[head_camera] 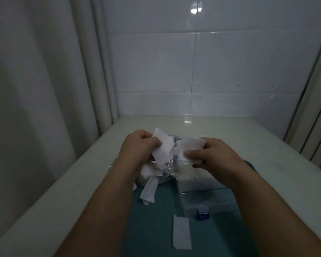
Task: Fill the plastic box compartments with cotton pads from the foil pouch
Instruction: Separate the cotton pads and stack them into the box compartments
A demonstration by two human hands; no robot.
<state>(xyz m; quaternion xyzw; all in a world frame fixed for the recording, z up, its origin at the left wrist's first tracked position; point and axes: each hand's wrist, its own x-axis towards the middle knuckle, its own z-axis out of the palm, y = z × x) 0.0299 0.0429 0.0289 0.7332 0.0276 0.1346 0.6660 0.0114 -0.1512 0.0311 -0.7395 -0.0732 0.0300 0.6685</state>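
Note:
My left hand pinches a white cotton pad held up above the table. My right hand grips another white cotton pad, thumb on top. Between and below the hands lies the crinkled silver foil pouch, partly hidden. Several loose pads spill from it onto the teal mat. The clear plastic box with a blue latch sits on the mat under my right forearm; its compartments are mostly hidden. A single pad lies flat on the mat near me.
The mat lies on a pale table set against a white tiled wall. A curtain hangs along the left side, and window frames stand at the right.

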